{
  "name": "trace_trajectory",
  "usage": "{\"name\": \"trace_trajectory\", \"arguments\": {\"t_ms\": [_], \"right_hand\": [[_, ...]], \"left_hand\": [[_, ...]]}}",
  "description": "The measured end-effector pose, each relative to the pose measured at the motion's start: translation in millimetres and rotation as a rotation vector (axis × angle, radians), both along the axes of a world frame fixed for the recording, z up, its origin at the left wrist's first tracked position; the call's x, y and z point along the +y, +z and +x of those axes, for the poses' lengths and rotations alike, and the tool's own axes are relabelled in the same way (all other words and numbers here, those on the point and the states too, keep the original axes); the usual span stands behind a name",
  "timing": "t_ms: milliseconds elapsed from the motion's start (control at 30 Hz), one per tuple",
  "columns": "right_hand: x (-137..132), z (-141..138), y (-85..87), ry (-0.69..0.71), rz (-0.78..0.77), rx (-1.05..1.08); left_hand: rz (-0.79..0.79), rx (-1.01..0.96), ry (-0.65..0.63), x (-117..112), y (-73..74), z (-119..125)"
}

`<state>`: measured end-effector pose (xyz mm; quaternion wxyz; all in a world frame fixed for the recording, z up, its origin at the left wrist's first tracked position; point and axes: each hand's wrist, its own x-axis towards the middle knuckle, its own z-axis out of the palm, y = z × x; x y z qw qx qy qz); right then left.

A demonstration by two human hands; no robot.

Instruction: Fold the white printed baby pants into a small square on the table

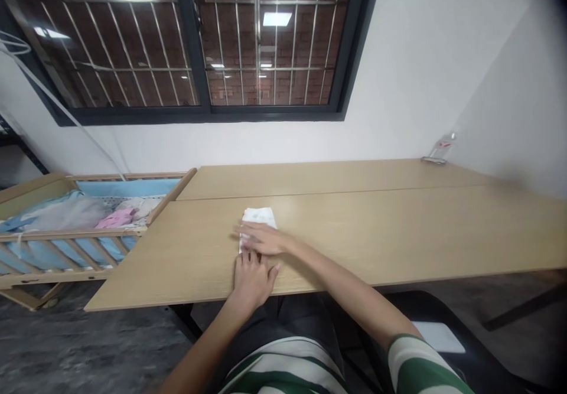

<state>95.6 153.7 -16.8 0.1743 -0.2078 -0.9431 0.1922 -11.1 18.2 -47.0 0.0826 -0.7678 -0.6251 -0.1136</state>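
Observation:
A small, white, flat folded piece [259,215] with faint printing lies on the wooden table, close to its front edge. It could be a cloth or a diaper; I cannot tell which. Across its middle rests my right hand [266,239], palm down with the fingers stretched to the left and slightly blurred. My left hand [253,279] is palm down at the near end of the white piece, fingers pointing away from me and thumb apart. The fingertips of both hands nearly meet, and the right hand hides much of the piece.
The long table [376,228] has a seam running along its length. A clear plastic bottle [444,145] leans in the far right corner. To the left stands a wooden crib [71,239] with blue lining and a pink cloth [116,218]. A black chair [416,302] is under the table's right side.

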Motion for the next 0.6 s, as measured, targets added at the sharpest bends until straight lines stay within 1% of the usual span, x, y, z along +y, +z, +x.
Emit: {"name": "trace_trajectory", "arguments": {"t_ms": [33,100,200,333,400,500,600], "right_hand": [[-4,-3,-2.0,0.029,-0.019,-0.055],[-5,-5,-7.9,0.032,-0.061,-0.151],[14,-3,-17.5,-0.043,-0.088,-0.221],[54,2,-26.5,-0.166,-0.069,-0.145],[69,4,-29.6,-0.207,-0.067,-0.110],[80,5,-33.6,-0.227,-0.061,-0.097],[80,5,-35.5,-0.229,-0.063,-0.064]], "left_hand": [[0.006,0.004,0.015,-1,-3.0,1],[0.016,-0.006,0.028,-2,-5.5,2],[0.027,-0.053,0.018,-1,-4.6,1],[0.002,-0.113,0.022,0,-4.8,-2],[-0.015,-0.145,0.011,1,-6.6,-2],[-0.010,-0.182,0.004,2,-9.5,-2],[-0.005,-0.182,0.007,2,-10.7,-2]]}}
